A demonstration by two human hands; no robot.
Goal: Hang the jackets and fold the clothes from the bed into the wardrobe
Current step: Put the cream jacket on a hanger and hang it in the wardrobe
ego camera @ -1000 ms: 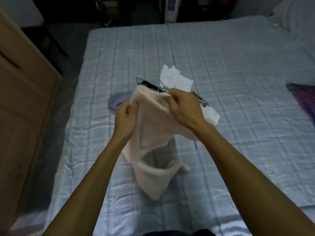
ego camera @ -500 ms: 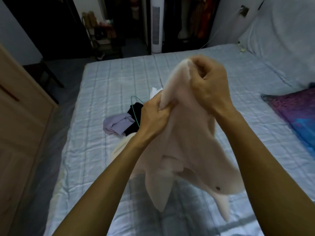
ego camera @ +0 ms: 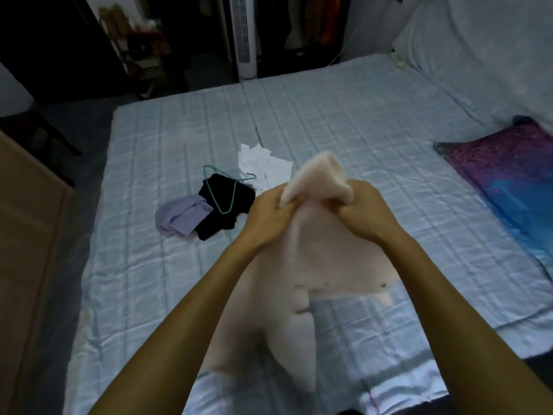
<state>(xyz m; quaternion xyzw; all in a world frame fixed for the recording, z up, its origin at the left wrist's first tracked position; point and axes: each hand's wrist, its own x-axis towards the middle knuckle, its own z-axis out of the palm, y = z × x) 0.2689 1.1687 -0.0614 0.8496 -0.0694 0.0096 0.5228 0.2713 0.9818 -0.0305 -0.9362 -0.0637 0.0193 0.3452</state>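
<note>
A pale cream garment point(ego camera: 329, 256) hangs in the air above the bed point(ego camera: 344, 121), its lower flaps dangling toward the near edge. My left hand point(ego camera: 270, 215) grips its top edge on the left, and my right hand point(ego camera: 363, 212) grips the same edge on the right, close together. On the sheet beyond lie a black garment point(ego camera: 226, 202) with a green wire hanger point(ego camera: 230, 190) on it, a lilac garment point(ego camera: 182, 218) to its left, and a white garment point(ego camera: 263, 166) behind my hands.
A light wooden wardrobe panel point(ego camera: 27, 250) stands along the left. A purple and blue pillow point(ego camera: 508, 181) lies at the bed's right side. A white tower fan point(ego camera: 245, 37) and a dark open closet stand past the far edge.
The cream garment came up off the bed, lifted high, and now my hands have dropped lower and drawn together at its top edge. The view tilted up, showing more of the room.
</note>
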